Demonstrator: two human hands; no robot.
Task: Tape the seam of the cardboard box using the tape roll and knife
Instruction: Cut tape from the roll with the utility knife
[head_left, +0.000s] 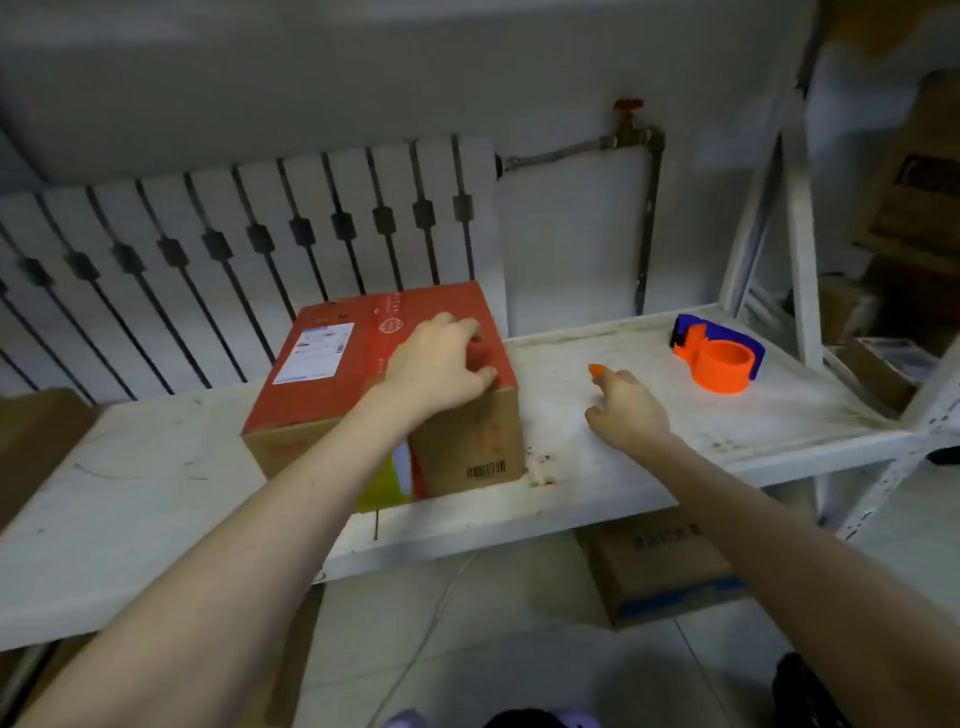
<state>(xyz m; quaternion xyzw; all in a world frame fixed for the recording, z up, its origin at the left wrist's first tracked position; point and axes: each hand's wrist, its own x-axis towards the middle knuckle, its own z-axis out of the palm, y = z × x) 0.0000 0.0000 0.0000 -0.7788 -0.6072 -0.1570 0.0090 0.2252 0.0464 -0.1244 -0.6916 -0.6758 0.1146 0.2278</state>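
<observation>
A cardboard box (332, 374) with a red top and a white shipping label stands on the white shelf (597, 467). My left hand (441, 364) rests on the box's right top edge, fingers curled over it. My right hand (626, 410) hovers just right of the box, pinching a small orange item (596, 369), likely the knife; only its tip shows. An orange and blue tape dispenser (719, 358) sits on the shelf at the far right, apart from both hands.
A white radiator (234, 234) and a pipe with a red valve (628, 124) line the wall behind. Cardboard boxes sit under the shelf (660, 571), at the left (36, 441) and on the right shelving (914, 208). A shelf post (800, 234) rises by the dispenser.
</observation>
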